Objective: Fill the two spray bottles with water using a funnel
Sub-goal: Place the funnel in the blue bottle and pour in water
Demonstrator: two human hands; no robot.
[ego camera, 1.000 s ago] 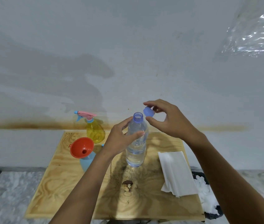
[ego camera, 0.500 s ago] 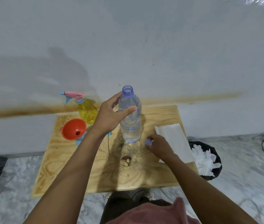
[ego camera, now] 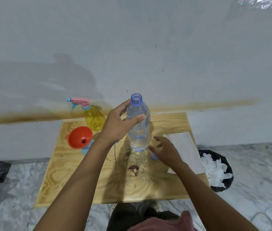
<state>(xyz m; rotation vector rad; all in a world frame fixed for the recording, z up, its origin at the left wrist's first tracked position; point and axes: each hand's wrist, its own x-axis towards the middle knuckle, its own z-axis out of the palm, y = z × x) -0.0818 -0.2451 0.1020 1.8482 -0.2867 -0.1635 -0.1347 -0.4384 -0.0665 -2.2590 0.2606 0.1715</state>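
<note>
Standing uncapped on the counter [ego camera: 75, 180], the one water bottle [ego camera: 138, 138] was clasped round its upper half by the left grip [ego camera: 115, 127]. Just right of its base the right grip [ego camera: 167, 151] hovered, fingers spread and holding nothing, over the single blue cap [ego camera: 153, 157]. Left of the bottle stood two sprayers: the yellow spray bottle [ego camera: 94, 119], and the blue spray bottle [ego camera: 85, 149], mostly hidden under the one orange funnel [ego camera: 79, 137] and the left forearm. Right of it lay a white paper towel [ego camera: 185, 150].
</note>
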